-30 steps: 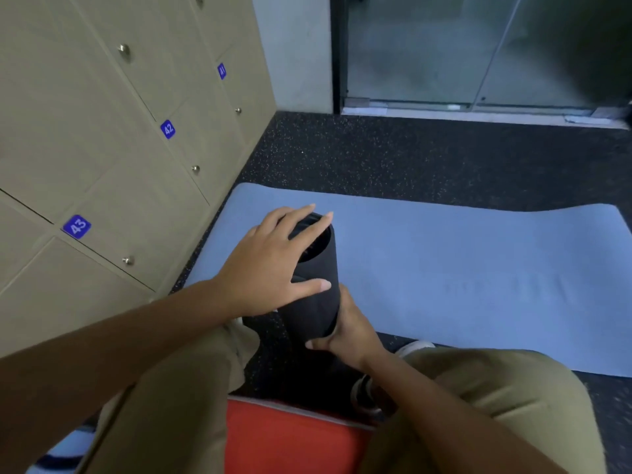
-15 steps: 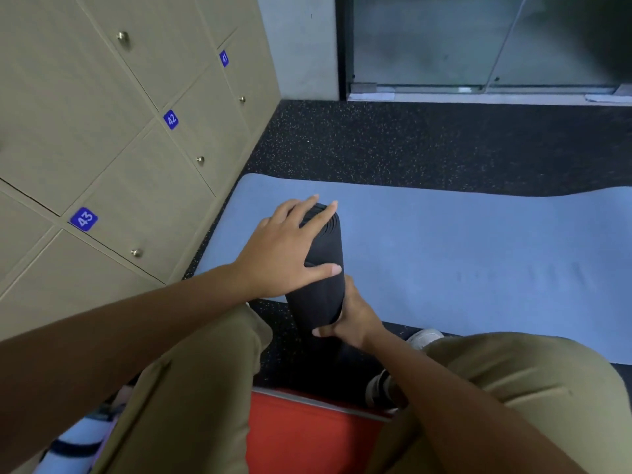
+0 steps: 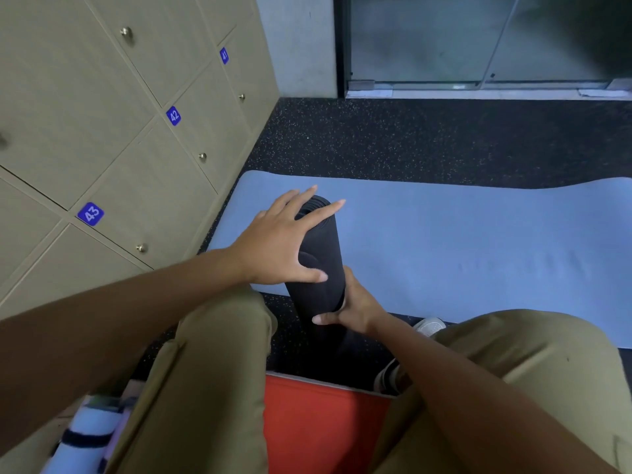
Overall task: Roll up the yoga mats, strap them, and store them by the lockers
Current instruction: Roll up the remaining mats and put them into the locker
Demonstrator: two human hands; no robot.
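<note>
Since a second ago the view has risen slightly; both hands keep their hold, so the roll seems tight and ready for strapping (no strap visible). Frame centre: right hand [image 3: 355, 307] clamps the upright black rolled yoga mat [image 3: 321, 254] low; left hand [image 3: 282, 242], fingers spread straight, presses its top. Beyond: flat blue yoga mat [image 3: 461, 241]; lockers [image 3: 136, 138], upper left.

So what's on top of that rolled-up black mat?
The left hand lies flat over the top end of the black mat, fingers straight. The right hand grips it lower down. Part of the coiled end shows between the fingers; the rest is covered.
</note>
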